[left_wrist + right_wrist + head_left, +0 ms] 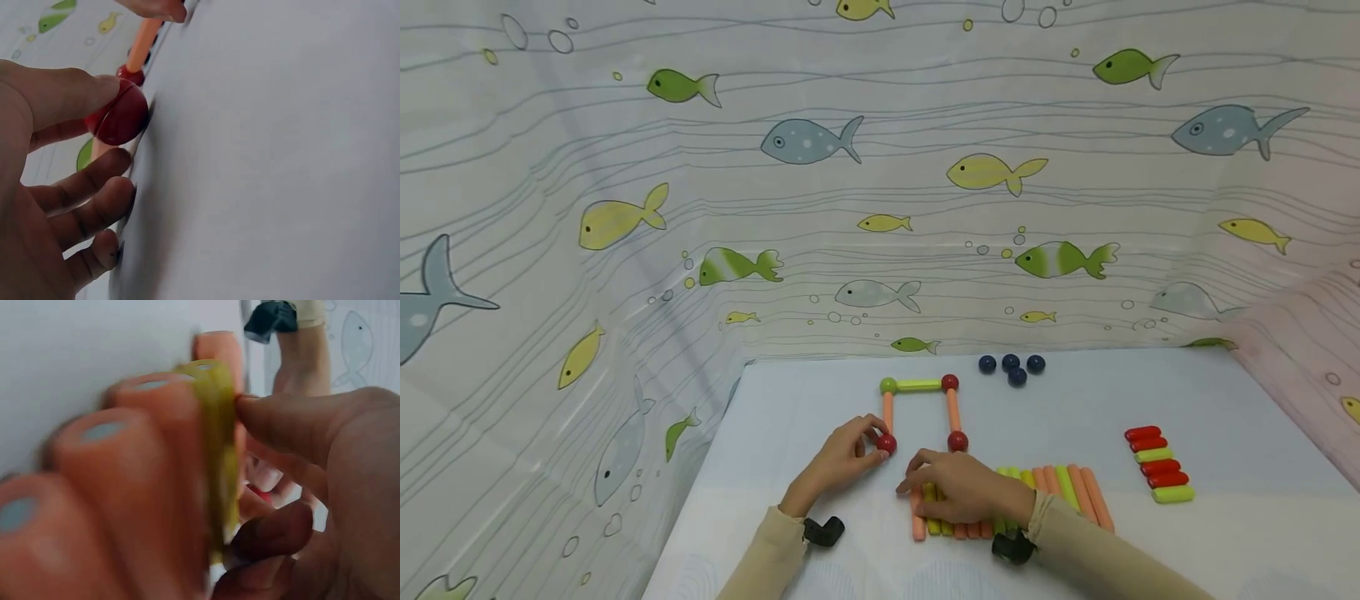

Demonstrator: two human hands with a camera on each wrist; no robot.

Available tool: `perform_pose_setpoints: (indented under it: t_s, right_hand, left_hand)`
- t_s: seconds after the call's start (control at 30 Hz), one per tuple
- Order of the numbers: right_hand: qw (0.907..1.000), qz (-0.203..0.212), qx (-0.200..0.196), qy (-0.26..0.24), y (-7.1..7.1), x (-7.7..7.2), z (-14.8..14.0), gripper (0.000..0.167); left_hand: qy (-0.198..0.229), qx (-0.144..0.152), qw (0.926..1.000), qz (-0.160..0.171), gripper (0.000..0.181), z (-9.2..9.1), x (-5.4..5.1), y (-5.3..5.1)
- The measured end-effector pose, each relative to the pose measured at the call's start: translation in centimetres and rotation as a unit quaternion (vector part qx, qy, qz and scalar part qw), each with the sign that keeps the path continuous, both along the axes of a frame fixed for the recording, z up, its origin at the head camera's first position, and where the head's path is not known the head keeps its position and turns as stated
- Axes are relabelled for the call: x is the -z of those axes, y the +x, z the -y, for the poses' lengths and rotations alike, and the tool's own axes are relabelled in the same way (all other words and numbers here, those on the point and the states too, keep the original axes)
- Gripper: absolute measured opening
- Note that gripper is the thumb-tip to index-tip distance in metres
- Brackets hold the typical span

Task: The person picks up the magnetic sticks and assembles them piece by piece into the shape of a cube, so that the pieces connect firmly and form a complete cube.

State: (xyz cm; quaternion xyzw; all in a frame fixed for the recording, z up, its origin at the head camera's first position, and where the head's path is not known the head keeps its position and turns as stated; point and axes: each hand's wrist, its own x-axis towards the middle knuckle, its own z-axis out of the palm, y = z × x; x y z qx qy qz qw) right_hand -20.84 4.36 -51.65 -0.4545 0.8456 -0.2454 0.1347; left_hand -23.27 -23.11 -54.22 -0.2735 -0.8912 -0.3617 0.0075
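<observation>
My left hand [847,454] pinches a red ball [124,115] between thumb and index finger, with its other fingers loosely bent. An orange stick [888,410] runs from this ball to a green ball [889,385]. A yellow-green stick [919,385] links that to a red ball [950,382], and another orange stick [953,411] leads down to a second red ball [957,441]. My right hand [958,483] is over the left end of a stick row, its thumb touching near the end orange stick [918,521] and a yellow stick [215,425]; fingertips are partly hidden.
Several dark blue balls [1011,363] lie at the back of the white table [775,417]. On the right is a column of short red and yellow-green pieces [1161,467]. The stick row continues under my right wrist to more orange sticks [1097,498]. A fish-patterned curtain [925,250] stands behind.
</observation>
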Motion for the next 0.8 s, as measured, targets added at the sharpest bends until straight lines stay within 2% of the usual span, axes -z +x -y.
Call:
perform_pose_setpoints:
  t_s: [0.17, 0.33, 0.47, 0.67, 0.8]
  right_hand:
    - [0.9995, -0.001, -0.022, 0.024, -0.3, -0.4, 0.8, 0.02]
    - [0.9983, 0.021, -0.015, 0.053, -0.8, -0.6, 1.1, 0.015]
    - [0.9982, 0.015, -0.007, 0.058, -1.0, -0.8, 1.3, 0.007]
    - [0.9992, -0.001, -0.003, 0.039, -1.4, -1.1, 1.2, 0.007]
    - [0.9994, -0.015, 0.032, 0.0, -2.2, -2.0, 0.3, 0.009]
  left_hand:
    - [-0.011, -0.016, 0.9997, -0.015, 0.029, -0.1, 0.2, 0.2]
    - [-0.011, -0.023, 0.9996, -0.01, 0.028, -0.2, 0.3, 0.3]
    - [-0.001, -0.027, 0.9996, -0.009, 0.027, -0.3, 0.2, 0.5]
    - [0.001, -0.029, 0.9996, -0.005, 0.026, -0.4, 0.2, 0.5]
    - [0.0, -0.028, 0.9996, -0.004, 0.026, -0.3, 0.1, 0.5]
